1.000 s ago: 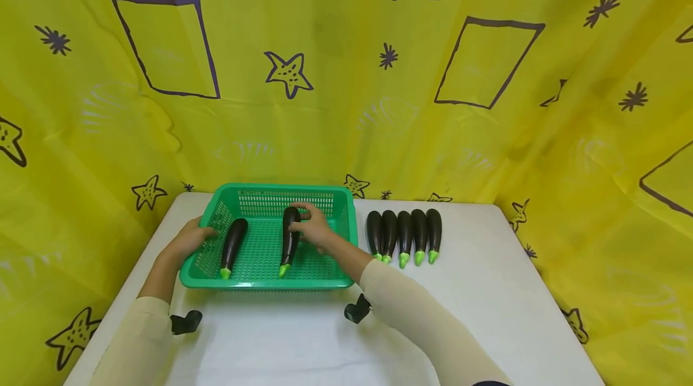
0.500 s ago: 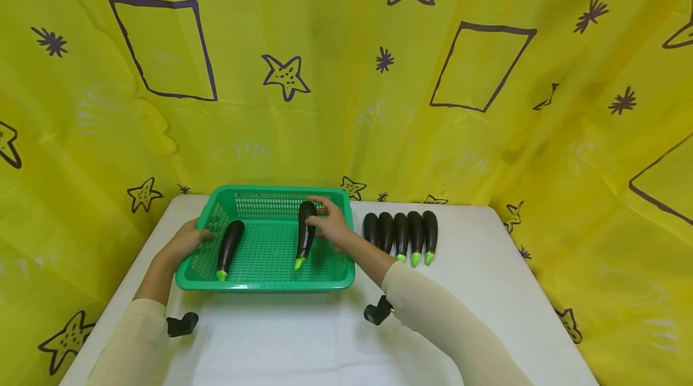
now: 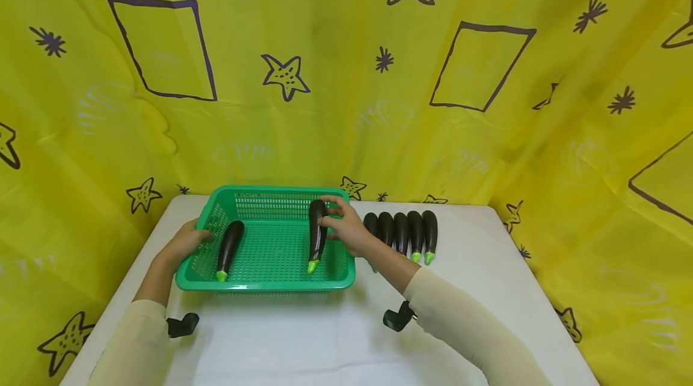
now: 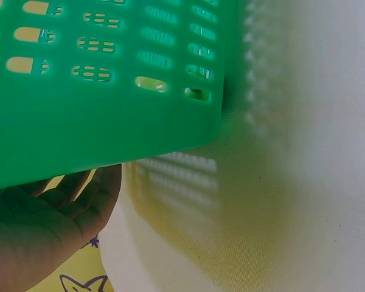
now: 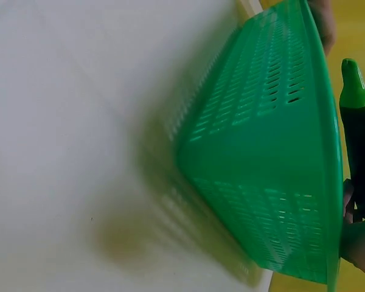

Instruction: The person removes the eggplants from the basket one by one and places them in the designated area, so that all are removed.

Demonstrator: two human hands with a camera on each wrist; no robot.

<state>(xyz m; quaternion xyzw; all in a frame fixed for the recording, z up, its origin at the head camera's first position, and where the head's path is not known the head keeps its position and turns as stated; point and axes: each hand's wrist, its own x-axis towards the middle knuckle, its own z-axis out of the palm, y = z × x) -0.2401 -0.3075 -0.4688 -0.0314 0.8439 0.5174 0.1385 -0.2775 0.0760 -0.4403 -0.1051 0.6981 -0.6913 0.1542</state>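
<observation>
A green plastic basket (image 3: 265,285) with slotted walls stands on the white table. My left hand (image 3: 184,240) grips its left side, thumb over the rim; the left wrist view shows the fingers of that hand (image 4: 55,228) against the outside of the basket wall. One dark eggplant (image 3: 230,248) with a green stem end lies in the left part of the basket. Over the basket's right part, my right hand (image 3: 348,231) holds a second eggplant (image 3: 316,240) between thumb and fingers, green end toward me. In the right wrist view this eggplant (image 5: 358,140) shows above the rim.
To the right of the basket, several more eggplants (image 3: 400,231) lie side by side in a row on the white table (image 3: 476,290), partly behind my right forearm. A yellow patterned curtain (image 3: 335,133) surrounds the table at the back and sides.
My right hand has moved the held eggplant rightward, from the basket's middle to its right part. The left hand stays on the basket's left side.
</observation>
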